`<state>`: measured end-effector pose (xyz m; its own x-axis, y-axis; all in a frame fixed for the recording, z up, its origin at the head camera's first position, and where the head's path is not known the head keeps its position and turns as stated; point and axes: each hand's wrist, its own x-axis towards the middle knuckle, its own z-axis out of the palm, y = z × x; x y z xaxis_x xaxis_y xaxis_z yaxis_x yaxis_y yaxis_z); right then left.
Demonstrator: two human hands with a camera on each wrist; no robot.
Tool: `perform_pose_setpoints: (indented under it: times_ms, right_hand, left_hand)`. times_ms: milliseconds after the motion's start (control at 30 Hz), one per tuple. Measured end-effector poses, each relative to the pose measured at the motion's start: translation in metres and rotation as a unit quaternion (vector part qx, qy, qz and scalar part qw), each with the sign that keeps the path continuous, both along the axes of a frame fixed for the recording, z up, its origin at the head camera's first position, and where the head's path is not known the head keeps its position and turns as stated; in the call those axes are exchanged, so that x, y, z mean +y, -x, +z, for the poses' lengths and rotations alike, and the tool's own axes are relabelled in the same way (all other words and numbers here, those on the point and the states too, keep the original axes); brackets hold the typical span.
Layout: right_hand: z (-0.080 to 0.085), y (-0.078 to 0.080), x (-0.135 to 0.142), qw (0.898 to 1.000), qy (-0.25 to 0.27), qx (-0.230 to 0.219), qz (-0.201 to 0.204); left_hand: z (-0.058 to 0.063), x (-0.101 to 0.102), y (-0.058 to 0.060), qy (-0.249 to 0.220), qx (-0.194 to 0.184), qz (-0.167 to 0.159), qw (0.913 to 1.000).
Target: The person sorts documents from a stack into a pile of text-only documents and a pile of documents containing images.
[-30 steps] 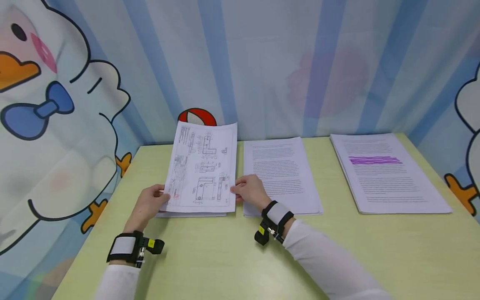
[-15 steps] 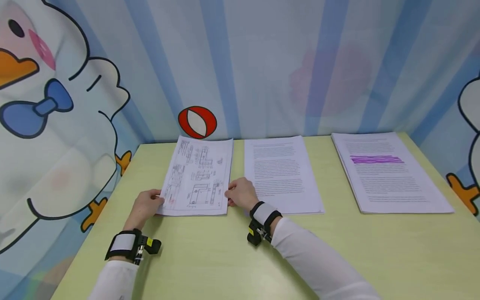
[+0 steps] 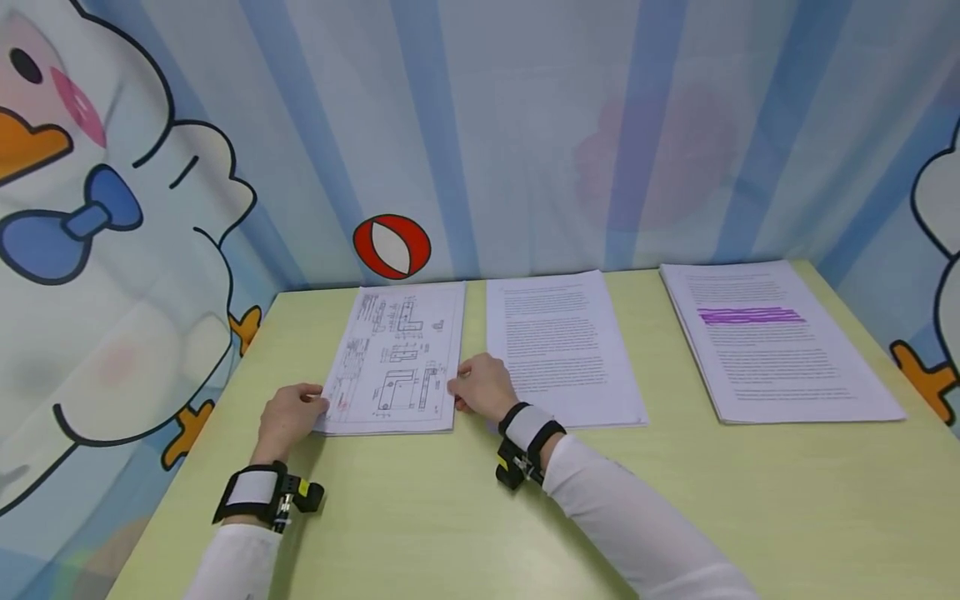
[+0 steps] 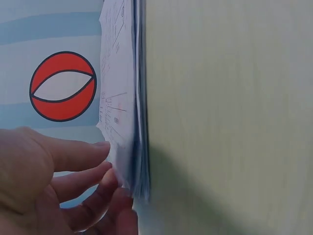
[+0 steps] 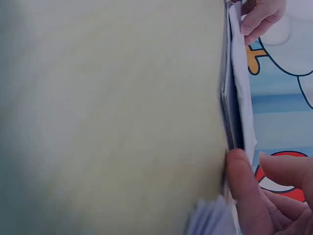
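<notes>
A sheet printed with technical drawings (image 3: 401,358) lies on top of a paper stack (image 4: 140,98) at the left of the table. My left hand (image 3: 287,419) is at the stack's near left edge, with fingertips touching the paper and the thumb apart from the fingers. At the right edge my right hand (image 3: 486,387) touches the paper with its fingers; its thumb stands apart from the index finger in the right wrist view. That view also shows a narrow gap between the upper paper (image 5: 243,93) and the pages below it.
Just right of my right hand lies a second stack of printed text pages (image 3: 558,350). A thicker stack (image 3: 780,367) with purple highlighted lines is at the far right. The pale table (image 3: 420,517) ends at a curtain (image 3: 540,150) with cartoon figures.
The drawing sheet has come down from a raised, tilted position onto the stack. Both hands have lowered with it, the right one shifting slightly left. Over the last half second the hands barely moved.
</notes>
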<state>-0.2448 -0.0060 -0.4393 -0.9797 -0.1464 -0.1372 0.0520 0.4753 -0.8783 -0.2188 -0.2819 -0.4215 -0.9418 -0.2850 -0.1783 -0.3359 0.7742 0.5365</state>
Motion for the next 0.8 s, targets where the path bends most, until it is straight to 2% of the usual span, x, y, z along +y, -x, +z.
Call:
perform_pose_setpoints:
  times_ms: [133,300,400,533,633,800]
  right_hand:
    - [0.008,0.002,0.008,1.0,-0.009,0.025,-0.003]
    - [0.018,0.004,0.025,0.998,0.055,0.04,0.001]
    - [0.024,0.005,0.037,0.996,0.072,0.061,0.007]
    - [0.028,0.007,0.053,0.991,0.013,0.135,0.014]
    - [0.03,0.01,0.068,0.981,-0.047,0.19,0.003]
    - [0.03,0.014,0.099,0.972,-0.088,0.219,-0.011]
  left_hand:
    - [0.009,0.01,0.001,0.025,0.024,-0.002,0.9994]
    - [0.023,0.033,0.005,0.016,0.061,-0.02,0.9978]
    - [0.03,0.049,0.01,0.013,0.082,-0.031,0.996]
    - [0.037,0.071,0.017,0.017,0.115,-0.051,0.9919]
    - [0.041,0.088,0.022,0.03,0.139,-0.074,0.9872]
    - [0.042,0.115,0.03,0.034,0.167,-0.109,0.9793]
